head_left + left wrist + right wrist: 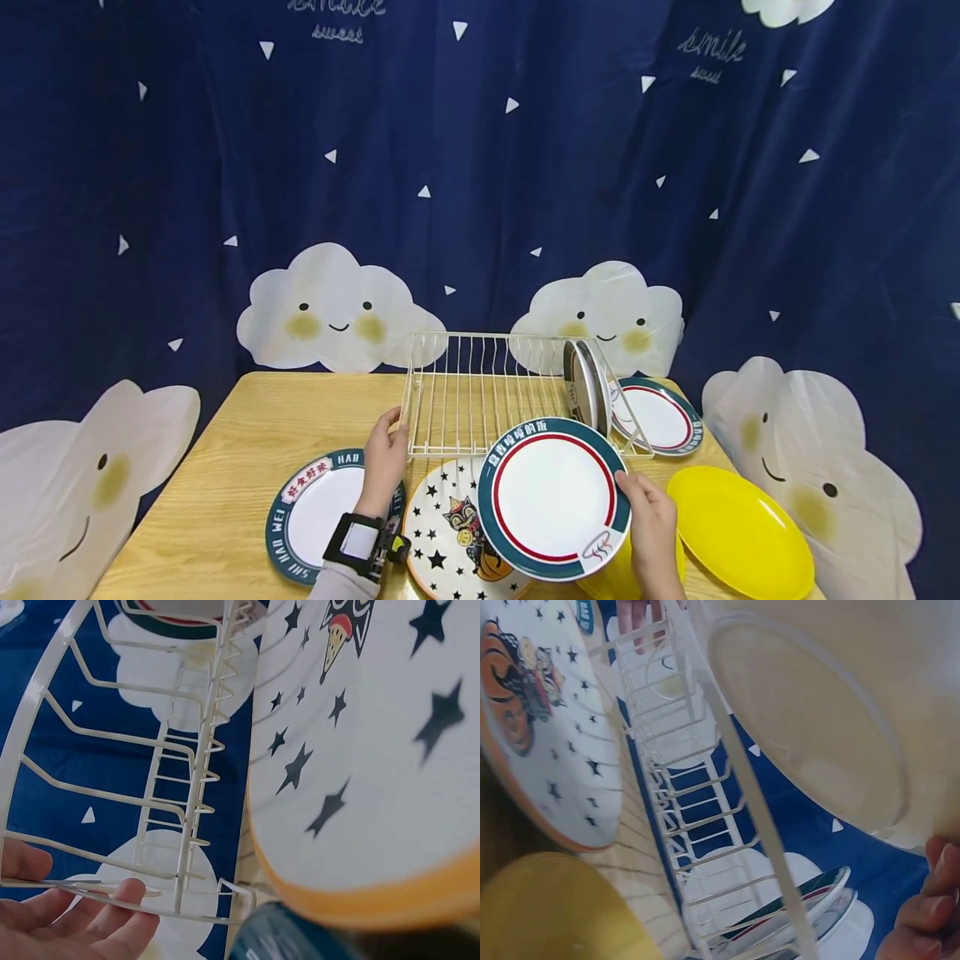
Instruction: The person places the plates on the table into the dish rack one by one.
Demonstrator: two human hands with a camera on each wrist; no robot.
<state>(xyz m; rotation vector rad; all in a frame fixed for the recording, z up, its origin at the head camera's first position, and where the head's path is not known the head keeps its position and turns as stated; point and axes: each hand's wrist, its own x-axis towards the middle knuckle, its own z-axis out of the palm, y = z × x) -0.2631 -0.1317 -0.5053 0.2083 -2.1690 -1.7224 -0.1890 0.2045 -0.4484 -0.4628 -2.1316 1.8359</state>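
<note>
- Two hands were at work: the right hand (pixel 654 525) pinched the lower right rim of a teal-and-red rimmed plate (pixel 553 497), fingers curled on its edge, holding it tilted above the table (pixel 225 467) in front of the rack.
- The left hand (pixel 385 461) gripped the near left corner of the white wire dish rack (pixel 480 392), fingers curled round the wire.
- Upright plates (pixel 587 389) stood in the rack's right end; their exact number was hard to tell.
- A star-patterned plate (pixel 450 533) lay partly hidden under the held plate, beside a plate lettered "HAO WEI" (pixel 315 512).
- Yellow plates (pixel 738 533) lay at the right, one mostly covered by the right hand.
- Another teal-rimmed plate (pixel 663 417) sat behind the rack.
- The curtain (pixel 480 167) read "smile".
</note>
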